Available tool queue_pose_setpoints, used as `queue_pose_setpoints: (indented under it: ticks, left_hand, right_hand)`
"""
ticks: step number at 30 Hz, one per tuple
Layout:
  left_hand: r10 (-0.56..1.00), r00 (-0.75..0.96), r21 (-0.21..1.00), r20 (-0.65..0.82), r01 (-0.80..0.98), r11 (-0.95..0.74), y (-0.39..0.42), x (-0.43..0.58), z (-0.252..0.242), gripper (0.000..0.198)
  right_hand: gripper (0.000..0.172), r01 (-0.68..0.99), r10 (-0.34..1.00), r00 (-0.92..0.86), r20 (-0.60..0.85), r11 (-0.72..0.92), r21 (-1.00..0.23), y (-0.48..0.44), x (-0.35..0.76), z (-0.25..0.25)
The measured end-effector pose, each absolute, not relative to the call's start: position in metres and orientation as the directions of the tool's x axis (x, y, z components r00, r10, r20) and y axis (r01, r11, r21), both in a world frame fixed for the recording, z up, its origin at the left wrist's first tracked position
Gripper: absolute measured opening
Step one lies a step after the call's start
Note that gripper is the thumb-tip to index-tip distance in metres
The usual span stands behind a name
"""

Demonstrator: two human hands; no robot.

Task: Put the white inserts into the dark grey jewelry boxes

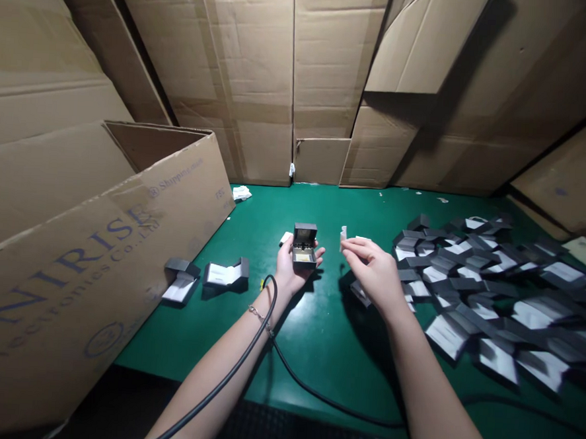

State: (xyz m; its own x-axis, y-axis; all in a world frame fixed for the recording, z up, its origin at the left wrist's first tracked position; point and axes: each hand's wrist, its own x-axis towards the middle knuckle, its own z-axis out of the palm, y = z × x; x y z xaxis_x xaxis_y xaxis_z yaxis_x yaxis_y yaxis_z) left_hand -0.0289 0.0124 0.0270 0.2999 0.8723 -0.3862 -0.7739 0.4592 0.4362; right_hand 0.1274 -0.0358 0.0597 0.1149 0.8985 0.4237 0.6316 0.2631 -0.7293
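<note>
A small black box point(304, 254) with its lid raised rests in my left hand point(291, 270), whose fingers curl round it; something yellowish lies inside. A bit of white paper point(286, 239) shows beside the fingers of that hand. To the right, my right hand point(371, 267) pinches a small whitish piece point(343, 238) between thumb and fingertips, apart from the box. Beneath the right hand, another dark box point(360, 292) is partly hidden. Two open black boxes with white papers, one at the left point(180, 282) and one nearer point(226, 275), lie on the green table point(314, 353).
Many open black boxes with white papers point(447, 335) are spread at the right. A large printed carton point(121, 262) stands at the left. A black cable point(312, 391) crosses my left forearm and the table. Cardboard walls point(252, 78) rise behind, near crumpled white paper point(241, 193).
</note>
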Motion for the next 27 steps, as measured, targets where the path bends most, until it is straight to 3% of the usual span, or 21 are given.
queue_pose_setpoints:
  ticks: [7,13,17,21,27]
  left_hand:
    - [0.891,0.297,0.394,-0.343,-0.816,0.423,0.014,-0.025,0.026,0.029]
    - [0.881,0.274,0.393,-0.385,-0.815,0.425,0.011,-0.018,0.026,0.029]
    - [0.872,0.273,0.385,-0.405,-0.815,0.434,0.009,-0.017,0.026,0.023]
    - [0.882,0.295,0.383,-0.367,-0.816,0.432,0.01,-0.02,0.026,0.03]
    - [0.907,0.282,0.376,-0.313,-0.84,0.391,0.014,-0.024,0.03,0.028]
  right_hand:
    - [0.019,0.575,0.87,-0.071,0.489,0.436,-0.692,-0.04,0.099,0.045]
    - [0.023,0.6,0.728,-0.199,0.657,0.62,-0.506,-0.048,0.092,0.039]
    - [0.032,0.689,0.722,-0.245,0.648,0.599,-0.407,-0.048,0.091,0.036]
    - [0.026,0.717,0.688,-0.251,0.681,0.605,-0.347,-0.047,0.09,0.032]
    - [0.02,0.731,0.677,-0.182,0.713,0.578,-0.363,-0.049,0.092,0.038]
